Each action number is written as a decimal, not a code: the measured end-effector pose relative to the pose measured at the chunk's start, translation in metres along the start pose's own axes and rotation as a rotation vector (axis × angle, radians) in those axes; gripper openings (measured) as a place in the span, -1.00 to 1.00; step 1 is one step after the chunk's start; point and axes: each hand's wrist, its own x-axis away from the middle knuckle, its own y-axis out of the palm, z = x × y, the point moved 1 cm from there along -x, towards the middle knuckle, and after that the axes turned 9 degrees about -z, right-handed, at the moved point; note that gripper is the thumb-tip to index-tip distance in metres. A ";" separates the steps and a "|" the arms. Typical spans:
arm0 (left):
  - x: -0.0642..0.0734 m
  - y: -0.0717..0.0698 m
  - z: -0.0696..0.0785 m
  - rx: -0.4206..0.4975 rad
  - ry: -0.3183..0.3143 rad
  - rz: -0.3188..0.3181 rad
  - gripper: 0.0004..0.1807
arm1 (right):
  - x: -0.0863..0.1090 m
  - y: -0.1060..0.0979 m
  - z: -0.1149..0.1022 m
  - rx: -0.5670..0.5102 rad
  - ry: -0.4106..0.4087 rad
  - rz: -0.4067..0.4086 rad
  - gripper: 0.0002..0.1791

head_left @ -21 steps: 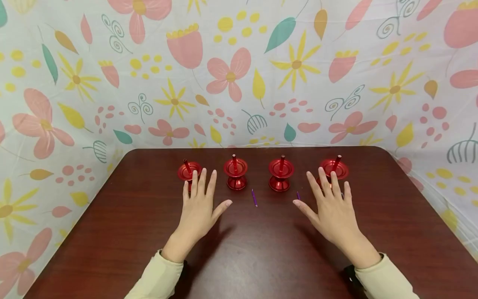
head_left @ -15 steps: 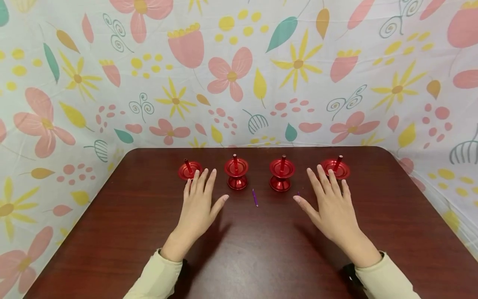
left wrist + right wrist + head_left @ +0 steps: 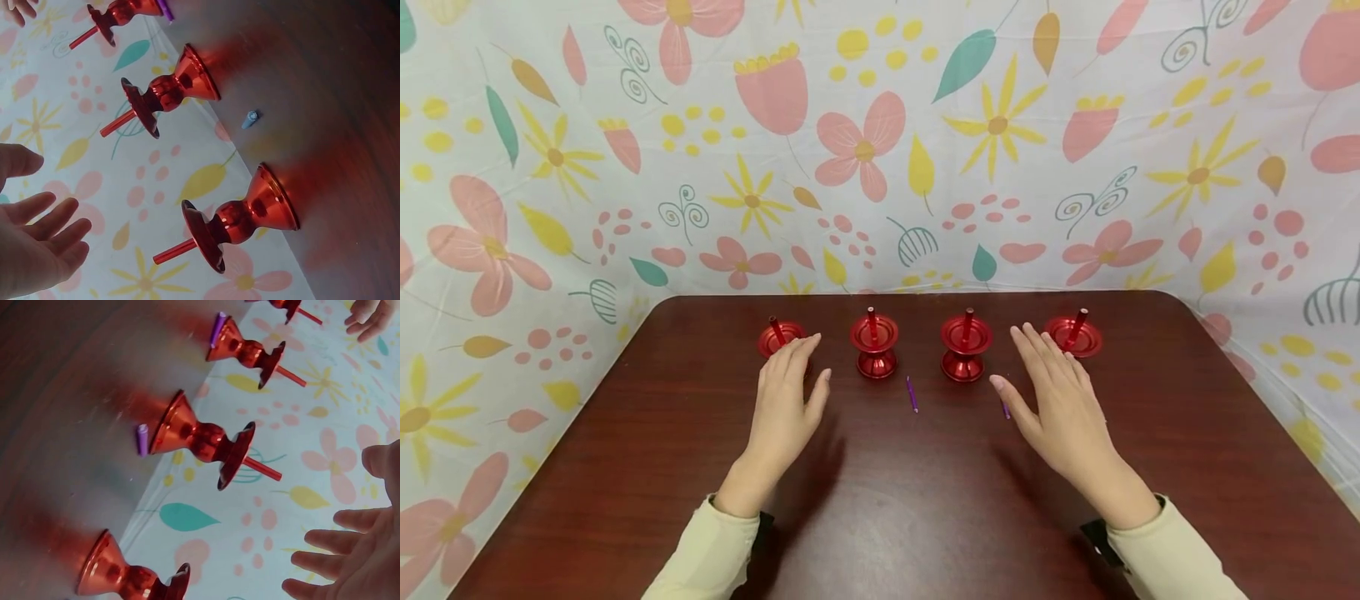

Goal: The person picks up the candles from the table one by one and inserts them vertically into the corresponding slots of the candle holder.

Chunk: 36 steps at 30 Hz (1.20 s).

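Several shiny red candlesticks stand in a row along the back of the table, each with a dish and a thin upright peg. In the head view my left hand (image 3: 778, 408) hovers before the leftmost candlestick (image 3: 777, 335), overlapping its lower part, fingers loosely bent and holding nothing. My right hand (image 3: 1060, 408) is raised before the rightmost candlestick (image 3: 1084, 340), palm down, fingers nearly straight and holding nothing. Between the hands stand two more, a left-middle candlestick (image 3: 876, 364) and a right-middle candlestick (image 3: 964, 367). A short purple stick (image 3: 912, 394) lies in front of them.
Another purple stick (image 3: 1006, 410) lies beside my right thumb. A small bluish stick (image 3: 250, 119) shows between two candlesticks in the left wrist view. The dark wooden table (image 3: 880, 517) ends at a flower-printed cloth (image 3: 880, 233) hanging behind.
My left hand has shifted slightly left and turned, its spread fingers drawing together and bending. The fingers of my right hand have also come closer together. The candlesticks stay in place.
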 end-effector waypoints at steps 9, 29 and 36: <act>-0.002 -0.006 -0.004 0.166 -0.013 0.081 -0.58 | -0.005 -0.004 -0.011 -0.121 -0.049 0.096 -0.28; -0.009 -0.032 -0.021 0.447 -0.149 0.316 -0.70 | -0.031 0.009 -0.057 -0.405 -0.182 0.143 -0.51; -0.011 -0.037 -0.048 0.446 -0.157 0.291 -0.64 | -0.039 0.021 -0.069 -0.471 -0.164 0.085 -0.49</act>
